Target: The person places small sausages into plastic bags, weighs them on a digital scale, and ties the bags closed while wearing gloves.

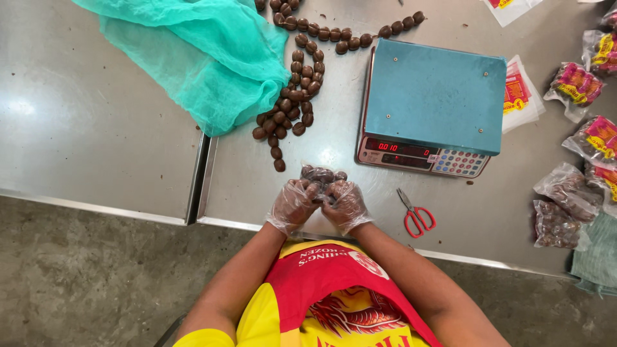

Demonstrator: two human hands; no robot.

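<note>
Both my hands wear thin clear plastic gloves and meet near the front edge of the steel table (270,186). My left hand (293,204) and my right hand (346,205) together grip the neck of a small clear bag of brown round sausages (321,175), which rests on the table just beyond my fingers. A long string of the same brown sausage links (297,90) lies further back, partly under a green cloth.
A digital scale with a blue platform (432,96) stands to the right. Red-handled scissors (416,216) lie by the front edge. Filled and labelled bags (578,83) sit at far right. A green mesh cloth (199,58) covers the seam between two tables.
</note>
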